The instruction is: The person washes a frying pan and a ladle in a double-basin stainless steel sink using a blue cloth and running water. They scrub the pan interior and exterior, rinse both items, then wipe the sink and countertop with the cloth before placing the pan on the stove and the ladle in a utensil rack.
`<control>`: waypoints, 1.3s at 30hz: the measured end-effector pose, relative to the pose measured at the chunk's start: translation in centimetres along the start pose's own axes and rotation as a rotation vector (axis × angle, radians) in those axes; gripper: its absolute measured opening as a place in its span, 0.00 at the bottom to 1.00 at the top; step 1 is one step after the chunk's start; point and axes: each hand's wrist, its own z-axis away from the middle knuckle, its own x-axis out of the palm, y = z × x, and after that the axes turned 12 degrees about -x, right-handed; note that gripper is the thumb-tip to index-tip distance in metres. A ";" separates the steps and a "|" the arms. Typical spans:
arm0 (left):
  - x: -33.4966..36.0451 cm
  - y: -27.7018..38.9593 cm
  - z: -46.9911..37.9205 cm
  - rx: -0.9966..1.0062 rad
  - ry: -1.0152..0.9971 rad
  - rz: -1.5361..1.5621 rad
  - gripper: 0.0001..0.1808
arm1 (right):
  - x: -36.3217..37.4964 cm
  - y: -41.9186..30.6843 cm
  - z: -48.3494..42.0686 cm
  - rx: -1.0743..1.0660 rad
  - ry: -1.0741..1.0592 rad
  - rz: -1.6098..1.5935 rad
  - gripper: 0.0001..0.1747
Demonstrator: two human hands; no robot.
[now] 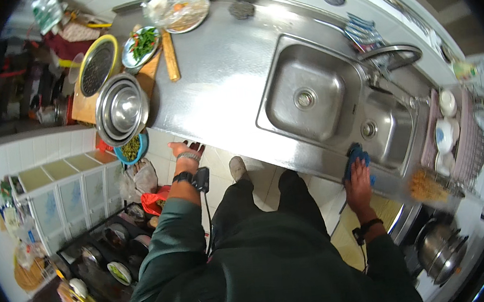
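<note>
My right hand (358, 181) lies on a blue cloth (350, 163), pressing it against the counter's front edge below the small sink basin (392, 145). Its fingers point away from me. My left hand (187, 149) hangs just off the front edge of the stainless steel counter (216, 61), fingers apart and holding nothing. The larger sink basin (299, 69), bare inside around its drain, sits between the two hands and farther back. Nearest to my left hand are a stack of steel bowls (126, 107) and a blue basin (142, 148) of greens.
A plate of green and red peppers (144, 44), a wooden stick (170, 57) and a plastic-covered plate (190, 18) stand at the back left. The faucet (375, 79) rises behind the sinks. A dish rack (463, 138) with bowls and a steel pot (439, 245) are at right.
</note>
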 end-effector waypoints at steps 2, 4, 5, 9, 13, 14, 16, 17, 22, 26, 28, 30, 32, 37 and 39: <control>2.6 -0.7 -1.2 0.047 -0.009 0.146 0.55 | 0.6 -1.4 -2.0 -0.024 -0.130 -0.029 0.42; 4.3 -0.6 -2.1 0.050 0.041 0.190 0.56 | 1.0 -3.4 -4.3 -0.145 -0.188 -0.039 0.38; 5.0 -0.6 -2.3 0.042 0.083 0.202 0.56 | 1.6 -4.5 -5.9 -0.187 -0.183 -0.072 0.36; 7.1 -1.4 -0.4 0.031 0.168 0.311 0.53 | 3.0 -8.7 -12.1 -0.364 -0.124 -0.065 0.33; 8.6 -0.4 4.0 -0.099 0.467 0.221 0.44 | 3.0 -13.1 -18.4 -0.460 -0.283 -0.077 0.34; 9.1 0.1 5.0 -0.133 0.514 0.208 0.42 | 3.2 -14.5 -20.5 -0.507 -0.307 -0.103 0.34; 9.9 1.0 6.7 -0.178 0.581 0.204 0.38 | 3.6 -17.0 -25.4 -0.630 -0.327 -0.145 0.33; 10.3 1.4 7.3 -0.175 0.593 0.218 0.39 | 3.8 -18.2 -28.1 -0.705 -0.323 -0.167 0.33; 10.9 2.1 8.9 -0.175 0.611 0.204 0.44 | 5.3 -22.7 -40.5 -0.911 -0.339 -0.160 0.34; 10.8 2.3 8.7 -0.199 0.588 0.222 0.44 | 6.0 -24.1 -47.7 -0.961 -0.272 -0.193 0.35; 10.8 2.3 8.0 -0.216 0.606 0.234 0.44 | 6.2 -24.6 -50.5 -0.961 -0.216 -0.167 0.35; 10.7 2.3 7.2 -0.229 0.601 0.290 0.44 | 6.3 -25.1 -52.3 -0.886 -0.180 -0.100 0.35; 10.5 2.2 6.4 -0.249 0.611 0.288 0.44 | 6.2 -25.4 -53.5 -0.844 -0.120 -0.054 0.34; 10.5 2.2 5.2 -0.291 0.712 0.198 0.44 | 7.1 -27.2 -58.9 -0.483 0.081 -0.298 0.33; 10.7 2.2 5.0 -0.288 0.718 0.238 0.45 | 8.6 -28.8 -63.4 -0.280 0.125 -0.414 0.32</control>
